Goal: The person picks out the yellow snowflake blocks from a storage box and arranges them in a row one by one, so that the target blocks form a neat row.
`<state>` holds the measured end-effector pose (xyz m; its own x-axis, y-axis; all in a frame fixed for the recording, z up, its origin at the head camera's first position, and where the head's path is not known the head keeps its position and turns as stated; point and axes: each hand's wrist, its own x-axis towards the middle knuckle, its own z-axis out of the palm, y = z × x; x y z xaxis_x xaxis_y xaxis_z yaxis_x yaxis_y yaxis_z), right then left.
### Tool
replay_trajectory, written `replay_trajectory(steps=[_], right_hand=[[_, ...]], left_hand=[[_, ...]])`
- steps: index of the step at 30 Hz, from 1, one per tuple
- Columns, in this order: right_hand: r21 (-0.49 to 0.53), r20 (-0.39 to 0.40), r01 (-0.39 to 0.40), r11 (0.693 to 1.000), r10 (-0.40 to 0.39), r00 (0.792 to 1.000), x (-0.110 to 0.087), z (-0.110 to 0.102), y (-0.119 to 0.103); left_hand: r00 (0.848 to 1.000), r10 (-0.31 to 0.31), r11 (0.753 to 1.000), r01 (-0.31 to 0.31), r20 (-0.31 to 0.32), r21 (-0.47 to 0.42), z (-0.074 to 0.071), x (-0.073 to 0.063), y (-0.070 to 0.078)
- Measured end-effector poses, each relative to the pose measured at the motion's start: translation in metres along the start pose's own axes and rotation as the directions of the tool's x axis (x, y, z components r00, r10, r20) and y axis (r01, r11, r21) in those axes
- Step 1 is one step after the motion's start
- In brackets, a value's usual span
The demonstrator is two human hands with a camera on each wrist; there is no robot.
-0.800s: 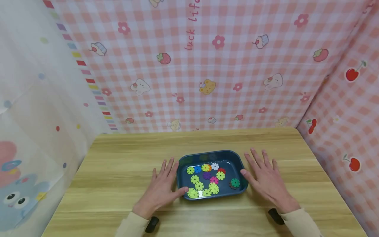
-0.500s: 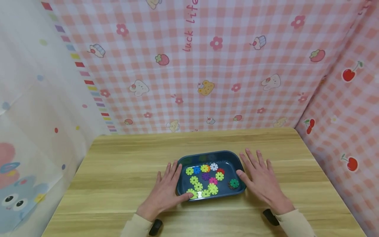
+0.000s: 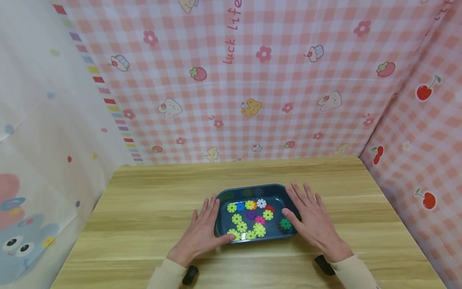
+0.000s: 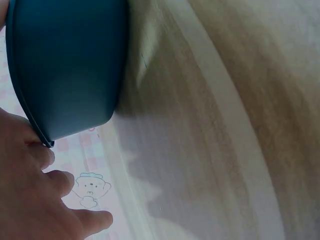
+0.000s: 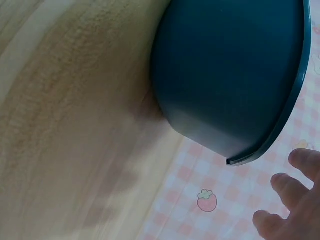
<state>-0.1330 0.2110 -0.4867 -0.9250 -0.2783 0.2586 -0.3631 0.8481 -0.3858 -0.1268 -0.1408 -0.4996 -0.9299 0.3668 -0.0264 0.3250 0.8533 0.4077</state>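
A dark blue-green rectangular tray (image 3: 265, 192) stands on the table in the head view. Inside lie several notched snowflake discs, many yellow-green (image 3: 259, 230), plus a white disc (image 3: 261, 204), a purple disc (image 3: 251, 215) and a dark green disc (image 3: 285, 224) apart at the right. My left hand (image 3: 202, 233) rests along the tray's left end, fingers extended, thumb over the front left corner. My right hand (image 3: 315, 224) lies spread at the right end, its thumb reaching over the rim. In the right wrist view, some fingers stand off the tray's outer wall (image 5: 230, 75).
The wooden table (image 3: 159, 192) runs back to a pink checked cloth (image 3: 223, 88). A pale cloth (image 3: 54, 120) hangs at the left and another checked cloth (image 3: 422, 160) at the right. Black wrist straps (image 3: 190, 275) show below the cuffs.
My right hand has moved left, its thumb now over the tray's right rim. My left hand has shifted slightly right onto the left end. The tray stays about where it was.
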Motion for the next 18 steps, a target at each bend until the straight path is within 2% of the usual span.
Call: replay_trajectory(steps=[11,18], right_hand=[[0.022,0.016,0.105,0.994,-0.105,0.994,0.009,-0.006,-0.005],[0.011,0.077,0.213,0.977,-0.213,0.974,0.022,-0.009,-0.009]], left_hand=[[0.999,0.009,1.0,-0.01,0.046,0.008,-0.005,0.01,-0.004],[0.998,0.031,0.999,-0.032,0.057,0.02,-0.007,0.013,-0.007]])
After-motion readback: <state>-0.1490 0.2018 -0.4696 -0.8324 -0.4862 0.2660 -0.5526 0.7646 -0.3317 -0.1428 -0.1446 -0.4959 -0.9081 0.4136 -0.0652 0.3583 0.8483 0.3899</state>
